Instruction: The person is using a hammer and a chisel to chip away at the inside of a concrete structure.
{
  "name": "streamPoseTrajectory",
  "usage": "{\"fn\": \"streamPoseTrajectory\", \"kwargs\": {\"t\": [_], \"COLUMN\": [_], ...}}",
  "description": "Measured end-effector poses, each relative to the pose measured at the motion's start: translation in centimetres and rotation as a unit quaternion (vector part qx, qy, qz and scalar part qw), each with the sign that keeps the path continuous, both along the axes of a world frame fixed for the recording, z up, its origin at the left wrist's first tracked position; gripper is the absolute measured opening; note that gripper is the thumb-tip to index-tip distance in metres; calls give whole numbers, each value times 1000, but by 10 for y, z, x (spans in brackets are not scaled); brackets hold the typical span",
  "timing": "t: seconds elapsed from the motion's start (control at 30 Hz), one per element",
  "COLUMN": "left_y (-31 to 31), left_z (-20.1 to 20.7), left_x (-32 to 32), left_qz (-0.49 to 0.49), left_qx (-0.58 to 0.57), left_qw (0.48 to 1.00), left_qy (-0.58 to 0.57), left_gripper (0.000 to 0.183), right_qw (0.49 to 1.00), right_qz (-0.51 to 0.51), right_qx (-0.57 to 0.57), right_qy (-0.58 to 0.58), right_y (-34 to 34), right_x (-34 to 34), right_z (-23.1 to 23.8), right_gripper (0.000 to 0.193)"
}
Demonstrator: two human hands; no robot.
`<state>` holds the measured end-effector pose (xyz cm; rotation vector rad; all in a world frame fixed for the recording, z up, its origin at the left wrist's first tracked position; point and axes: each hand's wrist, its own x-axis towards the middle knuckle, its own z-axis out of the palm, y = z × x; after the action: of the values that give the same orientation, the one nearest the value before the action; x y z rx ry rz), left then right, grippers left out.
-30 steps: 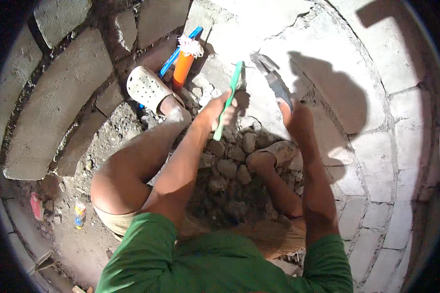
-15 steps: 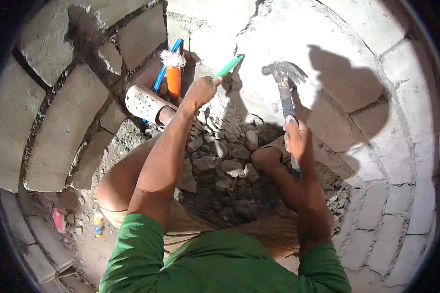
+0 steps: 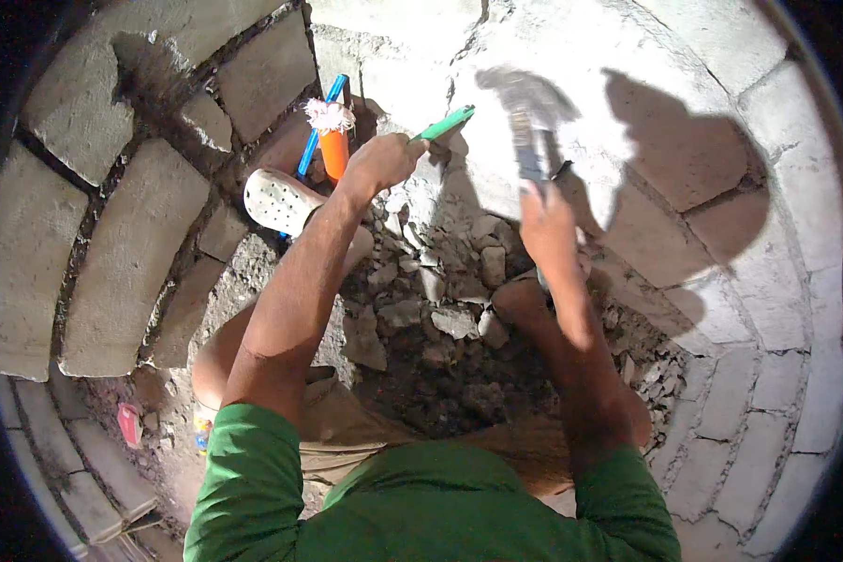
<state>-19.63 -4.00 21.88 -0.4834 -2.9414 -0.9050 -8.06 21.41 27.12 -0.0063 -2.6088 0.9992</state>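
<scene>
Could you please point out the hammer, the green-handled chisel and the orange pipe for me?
hammer [image 3: 532,140]: head view, on the blurred shaft just below its head, above the right hand.
green-handled chisel [image 3: 447,123]: head view, on the green handle sticking out of the left hand.
orange pipe [image 3: 333,153]: head view, on its orange side.

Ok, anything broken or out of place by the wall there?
Yes. The wall is cracked and chipped away where the chisel in the left hand meets it, and loose rubble lies heaped below. The hammer in the right hand is motion-blurred.
</scene>
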Motion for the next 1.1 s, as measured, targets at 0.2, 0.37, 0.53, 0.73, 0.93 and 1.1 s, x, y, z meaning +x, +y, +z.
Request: {"fn": "streamPoseTrajectory", "kwargs": {"t": [0.2, 0.37, 0.53, 0.73, 0.93, 1.1], "left_y": [2, 5, 2, 63, 114, 65], "left_z": [-6, -3, -26, -113, -161, -133], "left_x": [2, 4, -4, 53, 177, 103], "left_qz": [-3, 14, 22, 156, 307, 249], "left_qx": [5, 8, 21, 429, 624, 451], "left_qw": [999, 999, 999, 875, 647, 854], "left_qy": [-41, -51, -30, -164, -314, -72], "left_gripper": [55, 56, 56, 65, 48, 52], "right_qw": [991, 989, 982, 990, 976, 945], "right_qz": [-18, 50, -31, 46, 172, -15], "right_qx": [-30, -95, 123, -42, 117, -138], "right_qy": [-131, 101, -139, -128, -63, -295], "right_y": [2, 1, -13, 21, 47, 49], "right_x": [-22, -2, -21, 22, 112, 120], "right_z": [11, 57, 0, -96, -153, -134], "right_gripper": [57, 30, 48, 52, 32, 45]}}
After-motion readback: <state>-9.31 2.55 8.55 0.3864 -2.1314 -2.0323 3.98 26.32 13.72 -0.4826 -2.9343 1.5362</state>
